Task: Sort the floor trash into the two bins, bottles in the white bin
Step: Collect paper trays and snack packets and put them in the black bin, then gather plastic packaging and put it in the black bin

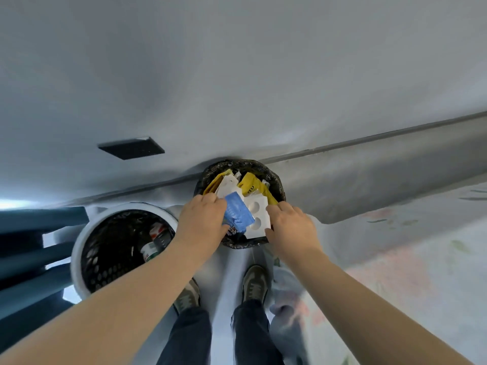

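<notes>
A black-lined bin point(276, 184) stands against the wall, heaped with yellow bags point(250, 185), white card pieces and other wrappers. My left hand point(201, 219) presses on a blue wrapper point(238, 213) at the top of the heap. My right hand point(291, 225) rests its fingers on a white card with two round holes point(256, 216) beside it. To the left stands the white bin point(79, 246) with a black perforated liner; bottles point(155, 243) lie inside it.
My two shoes point(254, 283) stand on the pale floor just in front of the bins. Dark blue slats of furniture point(31, 248) sit at the far left. A black rectangular plate point(131, 148) is on the wall. A light patterned cloth point(395, 259) lies to the right.
</notes>
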`<state>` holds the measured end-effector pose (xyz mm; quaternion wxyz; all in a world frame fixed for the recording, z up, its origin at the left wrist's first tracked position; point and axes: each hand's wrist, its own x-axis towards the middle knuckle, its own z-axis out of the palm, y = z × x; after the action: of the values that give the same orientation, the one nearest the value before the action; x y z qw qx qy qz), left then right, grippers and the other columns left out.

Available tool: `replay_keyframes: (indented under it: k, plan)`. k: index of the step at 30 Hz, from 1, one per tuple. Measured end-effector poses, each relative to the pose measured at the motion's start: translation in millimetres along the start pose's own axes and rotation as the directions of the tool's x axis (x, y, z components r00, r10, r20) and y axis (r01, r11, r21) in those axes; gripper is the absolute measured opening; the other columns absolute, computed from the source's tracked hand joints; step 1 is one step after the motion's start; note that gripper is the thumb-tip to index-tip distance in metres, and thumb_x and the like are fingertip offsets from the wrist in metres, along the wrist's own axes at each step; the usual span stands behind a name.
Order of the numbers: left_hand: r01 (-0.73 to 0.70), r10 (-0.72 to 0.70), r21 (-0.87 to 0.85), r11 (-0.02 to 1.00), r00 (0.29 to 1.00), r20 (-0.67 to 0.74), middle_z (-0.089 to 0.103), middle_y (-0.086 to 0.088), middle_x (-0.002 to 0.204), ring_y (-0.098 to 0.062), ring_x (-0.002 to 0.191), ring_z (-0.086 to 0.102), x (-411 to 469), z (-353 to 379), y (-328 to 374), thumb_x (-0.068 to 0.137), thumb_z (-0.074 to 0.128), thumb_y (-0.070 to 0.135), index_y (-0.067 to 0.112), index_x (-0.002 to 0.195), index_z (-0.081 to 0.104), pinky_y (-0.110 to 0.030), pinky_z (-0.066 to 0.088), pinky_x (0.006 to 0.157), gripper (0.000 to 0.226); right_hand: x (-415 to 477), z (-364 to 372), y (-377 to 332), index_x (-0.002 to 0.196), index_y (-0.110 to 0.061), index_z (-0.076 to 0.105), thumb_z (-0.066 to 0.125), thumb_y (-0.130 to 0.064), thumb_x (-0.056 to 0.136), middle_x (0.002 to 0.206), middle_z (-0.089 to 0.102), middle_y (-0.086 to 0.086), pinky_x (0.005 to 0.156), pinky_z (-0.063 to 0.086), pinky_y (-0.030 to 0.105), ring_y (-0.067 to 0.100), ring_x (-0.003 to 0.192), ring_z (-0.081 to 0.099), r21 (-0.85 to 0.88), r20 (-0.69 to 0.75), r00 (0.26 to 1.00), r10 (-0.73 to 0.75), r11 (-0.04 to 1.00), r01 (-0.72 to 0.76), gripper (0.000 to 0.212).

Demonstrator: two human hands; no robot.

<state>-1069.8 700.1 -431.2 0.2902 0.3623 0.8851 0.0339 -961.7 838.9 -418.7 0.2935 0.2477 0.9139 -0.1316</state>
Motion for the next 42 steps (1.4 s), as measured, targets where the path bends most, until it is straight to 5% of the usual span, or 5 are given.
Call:
replay_keyframes:
  k: [15,24,32,42]
  plan:
    - [0.002,-0.002,0.059,0.998,1.0,0.0,0.057,-0.005,0.107,-0.026,0.099,0.054,-179,-239,28,0.087,0.051,0.024,0.015,0.103,0.053,-0.033,0.041,0.074,0.019,-182,-230,-86,0.119,-0.018,0.053,0.051,-0.019,0.087,0.114,0.057,0.001,0.072,0.039,0.029,0.023,0.108,0.053,-0.01,-0.118,0.984,-0.135,0.991,0.134,0.032]
    - [0.074,-0.106,-0.17,0.983,0.977,-0.187,0.055,0.004,0.125,-0.018,0.112,0.053,-290,-356,14,0.091,0.054,0.034,0.023,0.127,0.052,-0.032,0.045,0.095,0.037,-272,-355,-139,0.131,-0.027,0.051,0.057,-0.03,0.089,0.126,0.057,-0.007,0.089,0.045,0.028,0.015,0.113,0.054,-0.038,-0.251,0.919,-0.305,0.952,0.305,0.042]
    - [0.17,-0.295,-0.32,0.932,0.868,-0.399,0.049,0.009,0.134,-0.01,0.118,0.049,-358,-424,6,0.093,0.053,0.038,0.026,0.135,0.045,-0.025,0.041,0.1,0.045,-307,-442,-198,0.135,-0.031,0.047,0.056,-0.035,0.092,0.133,0.053,-0.01,0.096,0.043,0.025,0.01,0.119,0.051,-0.212,-0.299,0.741,-0.602,0.799,0.564,0.044]
    - [0.421,-0.687,-0.552,0.72,0.55,-0.475,0.05,0.016,0.13,-0.005,0.118,0.05,-437,-429,13,0.089,0.059,0.038,0.032,0.132,0.048,-0.021,0.041,0.096,0.044,-321,-473,-268,0.134,-0.035,0.047,0.057,-0.034,0.09,0.132,0.051,-0.017,0.096,0.041,0.021,0.006,0.119,0.05,-0.349,-0.099,0.427,-0.899,0.433,0.831,0.045]
